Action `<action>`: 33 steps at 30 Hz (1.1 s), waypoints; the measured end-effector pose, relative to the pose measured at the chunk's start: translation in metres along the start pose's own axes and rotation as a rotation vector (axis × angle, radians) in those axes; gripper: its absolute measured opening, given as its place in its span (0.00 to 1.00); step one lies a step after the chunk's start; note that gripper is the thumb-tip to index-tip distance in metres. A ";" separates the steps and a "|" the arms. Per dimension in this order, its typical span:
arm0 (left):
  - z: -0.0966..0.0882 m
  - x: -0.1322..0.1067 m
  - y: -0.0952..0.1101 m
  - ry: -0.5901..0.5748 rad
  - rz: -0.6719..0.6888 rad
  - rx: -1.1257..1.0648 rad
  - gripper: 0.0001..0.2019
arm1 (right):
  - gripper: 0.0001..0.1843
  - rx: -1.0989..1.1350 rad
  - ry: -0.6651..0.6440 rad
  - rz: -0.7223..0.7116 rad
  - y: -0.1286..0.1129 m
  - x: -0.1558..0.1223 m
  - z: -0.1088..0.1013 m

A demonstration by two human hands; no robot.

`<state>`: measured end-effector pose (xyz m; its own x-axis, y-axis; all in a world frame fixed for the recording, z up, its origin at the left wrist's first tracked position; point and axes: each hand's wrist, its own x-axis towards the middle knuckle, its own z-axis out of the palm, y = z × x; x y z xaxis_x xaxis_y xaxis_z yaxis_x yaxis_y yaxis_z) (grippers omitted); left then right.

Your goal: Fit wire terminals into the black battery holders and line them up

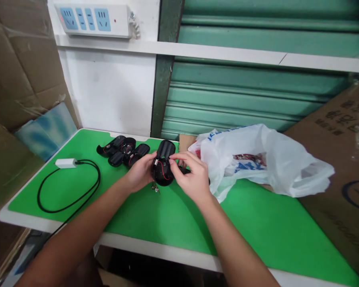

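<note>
On the head view, the black casing [164, 179] sits between the two hands near the middle of the green tabletop [173, 223], its lid tipped up and its inside facing the wearer. Here's the left hand [139, 173], gripping the casing from its left side, presumably to steady it while leaving the inside clear. And the right hand [194, 175] comes in from the other side, thumb and fingers drawn close at the opening by the hinge; whether they pinch a wire in there, one cannot tell. A red wire [168, 173] curves across the interior, with a small white connector [156, 162] at the left.

Just to the left, more open black casings [128, 149] cluster together, probably kept within easy reach. Small metal parts [155, 189] show just below the held casing. Over on the right, the white plastic bag [299, 159] gapes towards the wearer, reddish wiring [251, 159] showing inside, handy for the right hand. Far left, a white plug [65, 163] and its looped black cable [100, 177] lie well apart from the handwork.
</note>
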<state>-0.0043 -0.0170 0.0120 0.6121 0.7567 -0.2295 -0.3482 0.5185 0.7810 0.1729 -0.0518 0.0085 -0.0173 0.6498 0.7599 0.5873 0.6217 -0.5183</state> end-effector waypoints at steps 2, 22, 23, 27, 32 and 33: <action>0.000 0.000 0.000 0.021 0.015 0.013 0.19 | 0.06 0.016 -0.010 0.002 0.002 -0.001 0.001; -0.002 0.010 -0.013 0.078 0.215 0.196 0.24 | 0.07 -0.120 -0.005 -0.045 0.012 -0.010 0.011; -0.002 0.009 -0.013 0.083 0.217 0.200 0.24 | 0.07 -0.116 0.001 -0.052 0.014 -0.010 0.012; -0.001 0.009 -0.014 0.124 0.256 0.254 0.22 | 0.08 -0.095 0.006 -0.081 0.018 -0.010 0.013; 0.003 0.008 -0.012 0.192 0.364 0.353 0.18 | 0.09 -0.022 0.033 -0.063 0.014 -0.010 0.014; 0.003 0.008 -0.011 0.197 0.380 0.374 0.18 | 0.10 -0.015 0.033 -0.054 0.013 -0.010 0.015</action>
<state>0.0070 -0.0182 0.0031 0.3367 0.9411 0.0317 -0.2206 0.0461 0.9743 0.1687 -0.0437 -0.0112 -0.0223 0.6005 0.7993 0.5984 0.6485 -0.4704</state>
